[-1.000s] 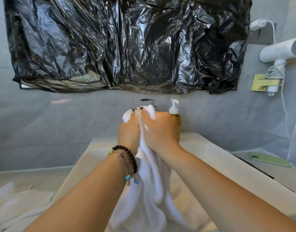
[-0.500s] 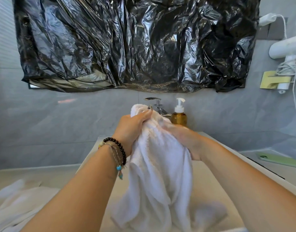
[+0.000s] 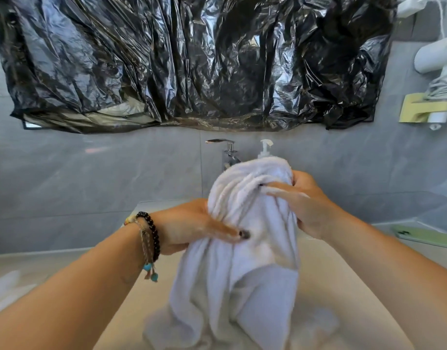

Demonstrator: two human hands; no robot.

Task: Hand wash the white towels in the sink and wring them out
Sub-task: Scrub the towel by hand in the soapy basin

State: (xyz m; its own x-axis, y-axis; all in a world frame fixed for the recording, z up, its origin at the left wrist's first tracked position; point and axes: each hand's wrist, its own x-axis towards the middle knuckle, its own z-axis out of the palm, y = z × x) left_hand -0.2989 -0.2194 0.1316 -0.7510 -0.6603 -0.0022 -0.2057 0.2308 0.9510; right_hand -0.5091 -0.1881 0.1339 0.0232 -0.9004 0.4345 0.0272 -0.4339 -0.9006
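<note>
A white towel (image 3: 252, 261) is bunched and held upright over the cream sink (image 3: 326, 281); its lower end trails into the basin. My left hand (image 3: 189, 227), with beaded bracelets on the wrist, grips the towel's left side lower down, thumb pressed across the cloth. My right hand (image 3: 300, 203) clutches the towel's upper right part, fingers dug into its folds. Both hands look wet and soapy. The top of the towel hides the lower part of the faucet (image 3: 227, 151).
A pump soap bottle (image 3: 265, 149) stands behind the towel beside the faucet. Another white towel (image 3: 5, 290) lies on the counter at the left. A green phone (image 3: 429, 237) rests on the right counter. A black plastic sheet (image 3: 192, 61) covers the wall above; a white hair dryer (image 3: 437, 56) hangs at right.
My left hand slid down from the towel's top to its left side. My right hand moved up to the upper right. The towel is bunched thicker and more rounded at its top.
</note>
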